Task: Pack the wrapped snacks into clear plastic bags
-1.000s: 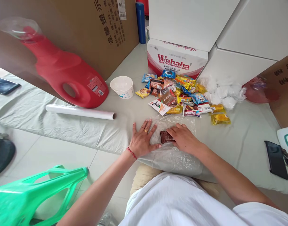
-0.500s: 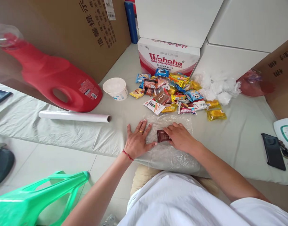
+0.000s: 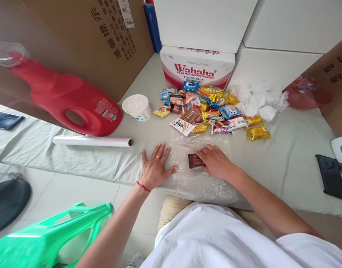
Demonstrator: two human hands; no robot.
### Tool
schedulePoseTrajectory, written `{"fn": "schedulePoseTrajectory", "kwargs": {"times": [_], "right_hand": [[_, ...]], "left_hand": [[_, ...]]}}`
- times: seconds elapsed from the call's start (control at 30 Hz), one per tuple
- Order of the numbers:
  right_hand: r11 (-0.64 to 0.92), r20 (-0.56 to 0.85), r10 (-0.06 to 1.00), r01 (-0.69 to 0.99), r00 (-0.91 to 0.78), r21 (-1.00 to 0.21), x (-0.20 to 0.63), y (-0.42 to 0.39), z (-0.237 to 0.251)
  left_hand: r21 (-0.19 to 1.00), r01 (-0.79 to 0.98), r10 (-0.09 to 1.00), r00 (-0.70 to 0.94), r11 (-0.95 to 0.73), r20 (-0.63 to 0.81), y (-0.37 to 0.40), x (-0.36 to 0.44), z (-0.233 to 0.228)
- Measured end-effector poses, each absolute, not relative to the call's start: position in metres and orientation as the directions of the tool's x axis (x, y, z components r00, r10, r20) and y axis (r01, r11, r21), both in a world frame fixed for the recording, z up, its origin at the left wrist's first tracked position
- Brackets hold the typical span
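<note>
Crinkled clear plastic film (image 3: 200, 178), glossy brown foil-like wrapper (image 3: 195, 160), matt grey cloth (image 3: 282, 156).

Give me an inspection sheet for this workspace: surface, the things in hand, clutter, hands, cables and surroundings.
Surface: pale plastic cover, wrinkled.
Things in hand: brown snack packet lying on clear plastic sheet.
Clutter: snack pile, paper bowl, film roll, red jug, white wads, phone.
Hands: left hand flat at the sheet's left edge; right hand touching the packet.
Cables: nothing seen.
Surroundings: Wahaha carton, cardboard box, green stool.
</note>
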State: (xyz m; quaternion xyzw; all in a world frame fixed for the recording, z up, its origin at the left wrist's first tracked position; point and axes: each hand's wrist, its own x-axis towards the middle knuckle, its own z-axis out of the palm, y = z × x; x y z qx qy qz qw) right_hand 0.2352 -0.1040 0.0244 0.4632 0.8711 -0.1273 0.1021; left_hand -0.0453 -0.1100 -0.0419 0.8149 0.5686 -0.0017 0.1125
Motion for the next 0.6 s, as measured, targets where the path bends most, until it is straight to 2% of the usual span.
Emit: {"fn": "schedulePoseTrajectory", "kwargs": {"times": [0.23, 0.33, 0.43, 0.53, 0.6], "right_hand": [[0.524, -0.294, 0.791, 0.842, -0.537, -0.127, 0.240, -0.104, 0.025], [0.518, -0.280, 0.797, 0.844, -0.536, -0.139, 0.240, -0.105, 0.023], [0.515, -0.262, 0.800, 0.842, -0.539, -0.159, 0.241, -0.105, 0.020], [0.510, -0.248, 0.806, 0.844, -0.537, -0.169, 0.241, -0.106, 0.019], [0.508, -0.247, 0.808, 0.845, -0.535, -0.167, 0.241, -0.107, 0.018]], "left_hand": [[0.257, 0.920, 0.942, 0.325, -0.295, -0.079, -0.111, -0.048, -0.043], [0.304, 0.945, 0.992, 0.121, -0.122, 0.023, -0.120, -0.040, -0.041], [0.309, 0.949, 0.996, -0.077, 0.063, 0.034, -0.131, -0.021, -0.037], [0.343, 0.937, 0.998, -0.060, 0.066, -0.030, -0.136, 0.000, -0.034], [0.446, 0.894, 0.999, -0.029, 0.044, -0.040, -0.136, 0.008, -0.032]]}}
